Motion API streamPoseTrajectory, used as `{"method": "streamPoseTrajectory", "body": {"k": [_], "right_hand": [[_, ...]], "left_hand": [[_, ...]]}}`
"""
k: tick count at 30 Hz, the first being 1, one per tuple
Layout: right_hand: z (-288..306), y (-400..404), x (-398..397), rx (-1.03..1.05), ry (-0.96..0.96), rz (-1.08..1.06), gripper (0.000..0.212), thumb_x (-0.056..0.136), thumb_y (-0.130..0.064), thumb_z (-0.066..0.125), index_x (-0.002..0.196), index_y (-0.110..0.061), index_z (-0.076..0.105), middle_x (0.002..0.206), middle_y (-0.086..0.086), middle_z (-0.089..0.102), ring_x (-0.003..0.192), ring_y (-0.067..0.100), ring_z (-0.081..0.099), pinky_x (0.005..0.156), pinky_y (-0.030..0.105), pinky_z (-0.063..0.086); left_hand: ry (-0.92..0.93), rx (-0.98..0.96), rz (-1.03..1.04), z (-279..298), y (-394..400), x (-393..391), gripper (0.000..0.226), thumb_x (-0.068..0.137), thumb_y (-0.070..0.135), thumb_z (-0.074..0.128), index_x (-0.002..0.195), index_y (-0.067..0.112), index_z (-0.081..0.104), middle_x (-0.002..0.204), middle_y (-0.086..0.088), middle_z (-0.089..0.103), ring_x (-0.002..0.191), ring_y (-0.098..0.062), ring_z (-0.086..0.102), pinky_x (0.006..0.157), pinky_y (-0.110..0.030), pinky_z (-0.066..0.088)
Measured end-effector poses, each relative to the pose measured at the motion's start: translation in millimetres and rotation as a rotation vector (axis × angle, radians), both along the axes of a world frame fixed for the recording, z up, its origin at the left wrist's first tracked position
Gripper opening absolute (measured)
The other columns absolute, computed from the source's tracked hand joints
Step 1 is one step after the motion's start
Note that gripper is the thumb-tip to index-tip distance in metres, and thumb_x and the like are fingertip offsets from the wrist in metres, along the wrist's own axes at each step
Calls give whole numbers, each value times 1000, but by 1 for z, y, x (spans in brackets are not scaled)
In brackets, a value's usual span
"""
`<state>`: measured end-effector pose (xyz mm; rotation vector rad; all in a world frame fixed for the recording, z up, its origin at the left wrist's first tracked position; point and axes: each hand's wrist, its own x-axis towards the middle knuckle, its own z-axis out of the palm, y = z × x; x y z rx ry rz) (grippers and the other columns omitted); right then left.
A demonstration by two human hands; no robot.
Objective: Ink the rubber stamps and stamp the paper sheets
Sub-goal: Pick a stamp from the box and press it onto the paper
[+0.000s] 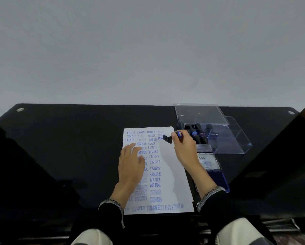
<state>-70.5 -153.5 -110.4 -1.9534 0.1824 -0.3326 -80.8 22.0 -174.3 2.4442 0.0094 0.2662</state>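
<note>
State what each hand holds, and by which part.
The right hand grips a rubber stamp by its blue-topped handle, above the paper sheet. The left hand holds nothing; it rests flat on the sheet.

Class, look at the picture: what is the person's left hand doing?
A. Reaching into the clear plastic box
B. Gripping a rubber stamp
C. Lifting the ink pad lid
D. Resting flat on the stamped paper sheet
D: the left hand lies with straight fingers on the paper sheet, while the right hand holds the rubber stamp.
</note>
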Motion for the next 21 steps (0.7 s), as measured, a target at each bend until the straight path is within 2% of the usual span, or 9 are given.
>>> {"method": "streamPoseTrajectory", "body": {"k": [4, 6, 9, 12, 14, 17, 21], "right_hand": [[6, -2, 29, -74, -4, 29, 10, 97, -21, 51, 104, -14, 55, 89, 2, 58, 79, 20, 58, 71, 31, 52], [5, -5, 42, -144, -12, 83, 7, 96, -21, 55, 102, -18, 56, 90, 1, 59, 80, 19, 60, 73, 35, 56], [3, -6, 57, -245, 55, 146, 9, 94, -22, 58, 103, -18, 60, 94, 7, 63, 75, 20, 63, 70, 31, 56], [-1, -7, 67, -301, 129, 175, 22, 96, -18, 56, 117, -12, 61, 102, 12, 62, 76, 18, 62, 70, 24, 54], [-2, -7, 71, -293, 169, 180, 28, 98, -14, 51, 125, -8, 58, 109, 15, 60, 83, 20, 62, 72, 21, 51], [-6, -8, 74, -304, 204, 177, 30, 100, -12, 45, 128, -6, 55, 115, 17, 59, 95, 25, 62, 85, 31, 52], [-10, -8, 69, -397, 183, 193, 21, 99, -22, 51, 115, -11, 56, 103, 12, 62, 88, 24, 62, 80, 37, 54]], "left_hand": [[7, -38, -123, 2, -4, 14, 37, 98, 21, 50, 135, 20, 50, 146, 7, 40, 137, -7, 30, 110, -22, 25], [29, -54, -160, 3, -6, 23, 37, 99, 22, 50, 136, 22, 49, 147, 9, 39, 137, -6, 31, 107, -19, 24], [20, -68, -208, 4, -10, 35, 34, 99, 21, 50, 133, 22, 50, 142, 9, 43, 131, -4, 36, 101, -15, 27], [5, -87, -245, 3, -15, 43, 34, 99, 15, 50, 132, 21, 50, 137, 8, 47, 127, -4, 40, 97, -12, 29], [6, -97, -242, 1, -19, 46, 35, 99, 13, 50, 133, 21, 50, 136, 8, 47, 127, -6, 42, 97, -11, 29], [5, -102, -215, -4, -23, 49, 36, 99, 17, 49, 135, 21, 49, 137, 8, 48, 126, -7, 43, 98, -14, 32], [-17, -68, -192, -6, -25, 49, 38, 99, 21, 49, 137, 19, 48, 138, 5, 50, 126, -10, 43, 104, -23, 35]]}}
